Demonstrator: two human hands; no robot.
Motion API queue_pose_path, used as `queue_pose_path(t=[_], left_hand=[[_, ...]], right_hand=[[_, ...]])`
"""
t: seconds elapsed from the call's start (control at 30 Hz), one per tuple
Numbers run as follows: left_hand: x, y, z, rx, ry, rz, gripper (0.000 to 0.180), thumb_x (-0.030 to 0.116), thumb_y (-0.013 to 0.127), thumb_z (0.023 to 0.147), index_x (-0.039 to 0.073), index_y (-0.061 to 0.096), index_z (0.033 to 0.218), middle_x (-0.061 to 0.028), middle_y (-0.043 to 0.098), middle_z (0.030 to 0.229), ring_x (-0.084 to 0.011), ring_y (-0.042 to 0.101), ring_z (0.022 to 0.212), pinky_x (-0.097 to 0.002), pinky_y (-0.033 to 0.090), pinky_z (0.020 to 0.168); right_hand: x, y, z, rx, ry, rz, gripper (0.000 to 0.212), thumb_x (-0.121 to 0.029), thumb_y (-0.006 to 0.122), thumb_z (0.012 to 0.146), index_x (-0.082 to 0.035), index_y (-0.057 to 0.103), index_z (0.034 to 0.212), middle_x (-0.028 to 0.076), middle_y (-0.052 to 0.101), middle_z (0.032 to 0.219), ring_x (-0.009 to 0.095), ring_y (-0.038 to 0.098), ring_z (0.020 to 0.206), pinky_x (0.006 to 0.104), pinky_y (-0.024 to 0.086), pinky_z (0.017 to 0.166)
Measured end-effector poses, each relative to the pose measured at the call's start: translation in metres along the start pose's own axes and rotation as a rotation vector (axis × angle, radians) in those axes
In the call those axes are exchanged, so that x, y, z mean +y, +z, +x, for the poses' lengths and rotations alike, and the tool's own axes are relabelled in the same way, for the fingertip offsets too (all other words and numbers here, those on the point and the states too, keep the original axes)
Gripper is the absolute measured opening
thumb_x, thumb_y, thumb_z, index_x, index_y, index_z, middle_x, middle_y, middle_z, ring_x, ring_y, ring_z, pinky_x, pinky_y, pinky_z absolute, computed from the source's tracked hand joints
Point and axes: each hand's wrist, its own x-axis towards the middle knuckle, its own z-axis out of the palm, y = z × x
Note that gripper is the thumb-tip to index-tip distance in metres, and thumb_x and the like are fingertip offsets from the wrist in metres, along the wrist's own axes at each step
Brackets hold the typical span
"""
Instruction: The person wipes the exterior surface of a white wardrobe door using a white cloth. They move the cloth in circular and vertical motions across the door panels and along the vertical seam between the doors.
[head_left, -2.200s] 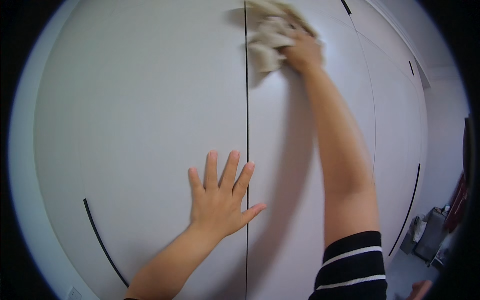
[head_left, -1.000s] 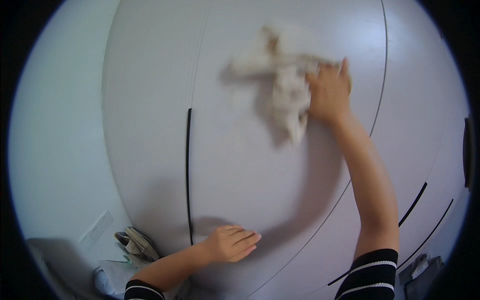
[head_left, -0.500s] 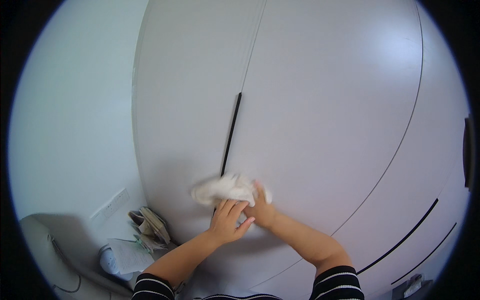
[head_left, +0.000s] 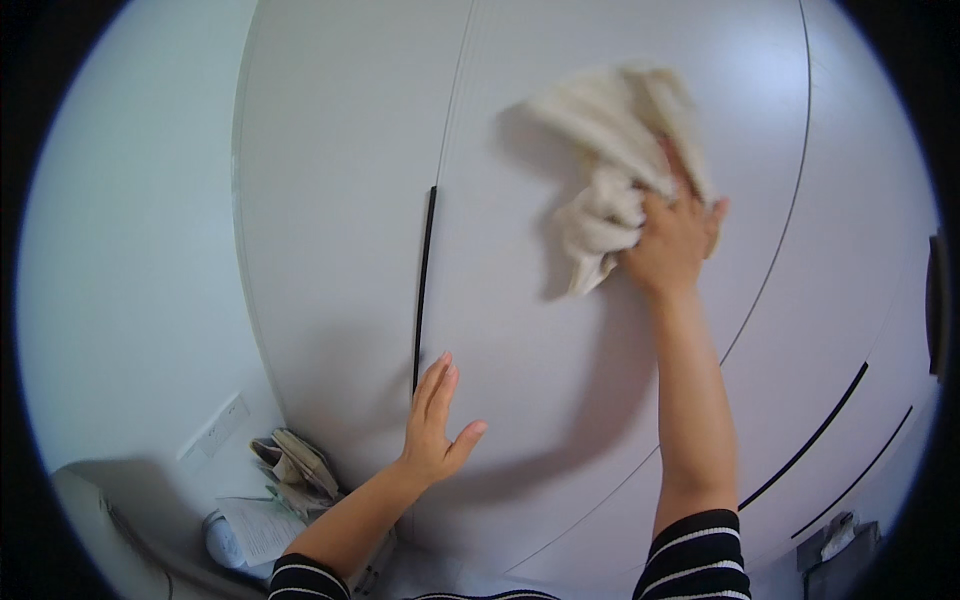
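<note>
Now holding the cream cloth (head_left: 605, 125) high on the pale door panel (head_left: 530, 340), nearer its right edge than its left, after having it low across the left edge, over the black handle (head_left: 426, 270), 0.5 s ago. Gripping it with the right hand (head_left: 668, 240), with fingers partly hidden among blurred folds, and bunching part of it just left of that hand. Reaching upward with the right forearm now, instead of slanting it leftward as 0.5 s ago. Keeping the left hand (head_left: 435, 430) bare, with thumb and fingers apart, near the panel's left edge by the handle's lower part; not being able to tell whether touching the panel. Setting the 2 hands well apart now, after bringing them close together 0.5 s ago. Pointing the left fingers upward, unlike 1.0 s ago, when pointing them rightward.
</note>
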Motion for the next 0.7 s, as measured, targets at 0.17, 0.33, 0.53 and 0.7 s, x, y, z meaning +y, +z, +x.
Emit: queue_pose_path(t=[0.17,0.33,0.53,0.7], left_hand=[[0.008,-0.004,-0.011,-0.019,0.041,-0.014,0.07,0.022,0.067,0.089,-0.007,0.035,0.144,-0.0293,0.036,0.147,-0.0431,0.04,0.134,-0.0487,0.034,0.109],[-0.004,0.003,-0.04,-0.125,-0.033,-0.079,0.071,0.024,0.068,0.089,-0.006,0.036,0.144,-0.0297,0.037,0.147,-0.0445,0.04,0.134,-0.0487,0.034,0.109],[-0.023,0.003,-0.057,-0.209,-0.184,-0.237,0.079,0.03,0.067,0.089,-0.006,0.029,0.148,-0.0279,0.033,0.151,-0.0413,0.036,0.138,-0.0477,0.028,0.113],[-0.005,0.01,-0.02,0.011,-0.321,-0.744,0.102,0.063,0.051,0.09,0.001,0.003,0.154,-0.0185,0.013,0.161,-0.0311,0.019,0.147,-0.0461,0.018,0.118]], right_hand=[[0.025,0.002,-0.078,0.065,0.334,-0.027,0.08,-0.059,0.065,0.077,-0.018,0.048,0.143,0.015,0.033,0.154,0.041,0.024,0.143,0.0641,0.02,0.109],[-0.053,0.015,-0.298,-0.471,0.15,0.265,0.062,-0.044,0.063,0.086,-0.015,0.049,0.139,0.012,0.047,0.142,0.034,0.04,0.133,0.0495,0.028,0.113],[-0.097,-0.031,-0.297,-0.715,-0.211,0.799,0.04,-0.015,0.076,0.07,-0.013,0.068,0.109,0.011,0.064,0.114,0.036,0.057,0.112,0.0471,0.048,0.09],[-0.093,-0.059,-0.19,-0.637,0.198,1.292,0.046,-0.006,0.074,0.069,-0.014,0.068,0.114,0.016,0.057,0.124,0.038,0.055,0.118,0.0389,0.047,0.095]])
